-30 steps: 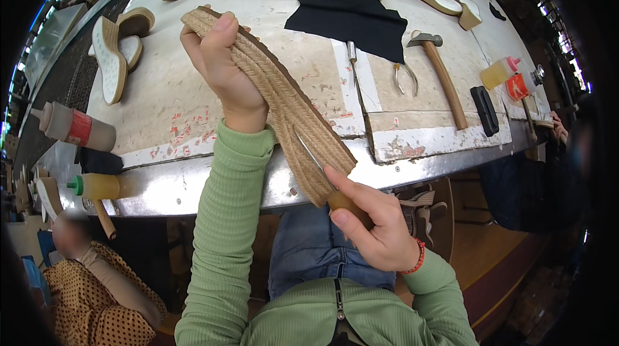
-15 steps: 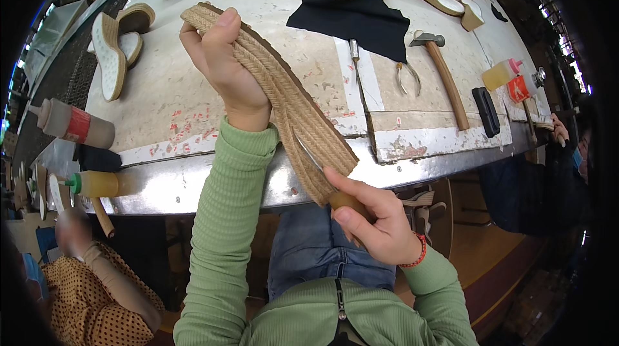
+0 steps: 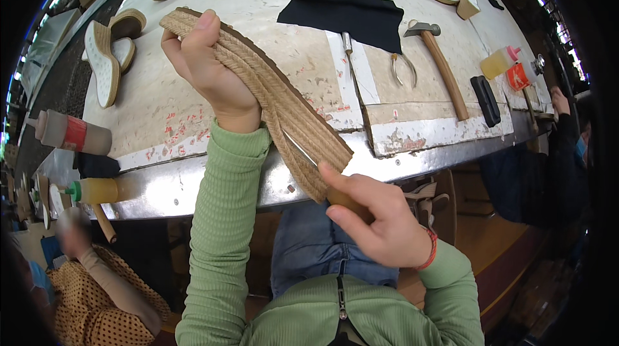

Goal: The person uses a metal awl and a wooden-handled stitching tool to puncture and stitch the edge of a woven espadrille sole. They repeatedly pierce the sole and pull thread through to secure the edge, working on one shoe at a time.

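My left hand (image 3: 219,72) is wrapped round the narrow end of a wedge shoe sole (image 3: 303,117), holding it tilted above the bench edge. Braided tan rope covers the sole's side, and a dark brown layer runs along its far edge. A strip of the braid stands apart from the rest near the wide end. In that gap lies the thin metal blade of a wooden-handled tool (image 3: 301,147). My right hand (image 3: 380,217) grips the handle, thumb and forefinger along it; most of the handle is hidden by the fingers.
On the bench (image 3: 284,43) lie a black cloth (image 3: 345,17), a hammer (image 3: 442,66), pliers (image 3: 403,69), a slim metal-handled tool (image 3: 348,46) and a black case (image 3: 485,101). More wedge soles (image 3: 103,62) and squeeze bottles (image 3: 77,132) surround them. Other people (image 3: 106,288) sit at both sides.
Both hands and the sole have shifted slightly left in the picture, along with much of the bench. More of the blade now shows in the gap, and the right hand is nearer.
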The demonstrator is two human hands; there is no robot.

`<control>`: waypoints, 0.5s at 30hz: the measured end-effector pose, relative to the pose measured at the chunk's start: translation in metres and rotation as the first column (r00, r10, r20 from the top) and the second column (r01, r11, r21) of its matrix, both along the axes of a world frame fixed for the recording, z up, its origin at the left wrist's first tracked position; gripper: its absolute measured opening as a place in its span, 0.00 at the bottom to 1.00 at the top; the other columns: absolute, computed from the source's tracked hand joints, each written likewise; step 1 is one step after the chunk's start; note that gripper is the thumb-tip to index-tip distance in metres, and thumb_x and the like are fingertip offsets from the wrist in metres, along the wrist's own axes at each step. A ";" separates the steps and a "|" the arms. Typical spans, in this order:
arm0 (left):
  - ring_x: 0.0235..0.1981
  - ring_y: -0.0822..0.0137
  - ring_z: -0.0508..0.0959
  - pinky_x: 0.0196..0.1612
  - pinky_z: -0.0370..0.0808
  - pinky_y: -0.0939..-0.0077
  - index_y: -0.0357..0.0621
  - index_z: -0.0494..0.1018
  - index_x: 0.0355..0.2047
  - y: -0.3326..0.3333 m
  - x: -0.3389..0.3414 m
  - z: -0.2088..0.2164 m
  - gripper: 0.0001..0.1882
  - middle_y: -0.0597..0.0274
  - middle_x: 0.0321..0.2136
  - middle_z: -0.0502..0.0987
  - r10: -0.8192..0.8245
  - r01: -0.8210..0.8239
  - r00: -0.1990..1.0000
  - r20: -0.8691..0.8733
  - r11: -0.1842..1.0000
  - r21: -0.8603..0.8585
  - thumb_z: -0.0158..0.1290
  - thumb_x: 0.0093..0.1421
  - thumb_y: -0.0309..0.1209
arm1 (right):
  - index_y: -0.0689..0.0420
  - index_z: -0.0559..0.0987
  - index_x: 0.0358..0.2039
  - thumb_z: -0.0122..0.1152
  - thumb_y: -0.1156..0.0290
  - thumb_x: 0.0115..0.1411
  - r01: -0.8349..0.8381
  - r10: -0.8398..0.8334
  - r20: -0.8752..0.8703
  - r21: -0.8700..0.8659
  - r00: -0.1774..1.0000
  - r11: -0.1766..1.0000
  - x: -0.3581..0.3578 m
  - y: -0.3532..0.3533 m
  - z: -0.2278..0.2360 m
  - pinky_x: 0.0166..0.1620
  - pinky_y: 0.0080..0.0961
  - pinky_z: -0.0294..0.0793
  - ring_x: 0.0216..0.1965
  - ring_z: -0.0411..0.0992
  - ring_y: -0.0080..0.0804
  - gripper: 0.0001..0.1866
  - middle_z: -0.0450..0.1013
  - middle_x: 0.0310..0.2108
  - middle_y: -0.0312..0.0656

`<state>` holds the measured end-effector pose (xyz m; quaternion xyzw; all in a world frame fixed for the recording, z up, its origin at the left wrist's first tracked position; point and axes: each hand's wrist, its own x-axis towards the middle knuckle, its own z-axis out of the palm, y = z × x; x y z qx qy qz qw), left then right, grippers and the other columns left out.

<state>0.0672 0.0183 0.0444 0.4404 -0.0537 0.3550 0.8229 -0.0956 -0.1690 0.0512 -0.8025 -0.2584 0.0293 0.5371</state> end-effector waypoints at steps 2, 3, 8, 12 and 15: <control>0.35 0.73 0.65 0.44 0.64 0.78 0.39 0.64 0.35 -0.004 -0.001 0.003 0.11 0.65 0.35 0.62 -0.027 0.027 1.000 -0.002 0.999 -0.034 0.48 0.56 0.33 | 0.62 0.66 0.60 0.59 0.74 0.59 0.082 -0.068 0.064 -0.261 0.996 0.962 -0.012 0.009 0.008 0.27 0.28 0.72 0.25 0.71 0.37 0.28 0.68 0.31 0.46; 0.35 0.73 0.66 0.43 0.64 0.78 0.39 0.65 0.34 -0.006 -0.002 0.005 0.11 0.65 0.34 0.62 -0.040 0.040 0.999 -0.004 0.998 -0.050 0.48 0.56 0.33 | 0.62 0.66 0.60 0.59 0.73 0.59 0.127 -0.095 0.099 -0.385 0.990 0.914 -0.017 0.011 0.011 0.27 0.30 0.73 0.24 0.71 0.41 0.29 0.67 0.33 0.46; 0.33 0.72 0.67 0.42 0.67 0.77 0.39 0.65 0.33 0.006 0.009 -0.007 0.10 0.65 0.36 0.62 -0.048 0.047 0.999 -0.025 0.998 -0.038 0.47 0.58 0.34 | 0.61 0.65 0.61 0.59 0.73 0.58 0.097 -0.085 0.049 -0.337 0.995 0.936 -0.018 0.004 0.018 0.24 0.30 0.71 0.22 0.70 0.39 0.29 0.66 0.30 0.45; 0.32 0.70 0.71 0.37 0.71 0.76 0.39 0.66 0.34 0.006 0.007 -0.007 0.11 0.64 0.37 0.63 -0.104 0.104 0.994 -0.018 0.995 -0.004 0.46 0.58 0.35 | 0.65 0.67 0.58 0.58 0.75 0.60 0.059 -0.067 -0.141 -0.064 0.988 0.996 -0.018 -0.008 0.017 0.31 0.28 0.72 0.26 0.72 0.39 0.26 0.72 0.31 0.50; 0.32 0.68 0.72 0.34 0.73 0.74 0.38 0.67 0.34 0.002 0.004 -0.006 0.12 0.63 0.37 0.63 -0.148 0.147 0.989 -0.025 0.989 -0.028 0.45 0.59 0.35 | 0.68 0.69 0.56 0.55 0.75 0.62 0.091 -0.072 -0.268 0.060 0.961 0.994 -0.010 -0.005 0.014 0.37 0.26 0.72 0.29 0.73 0.36 0.22 0.75 0.35 0.53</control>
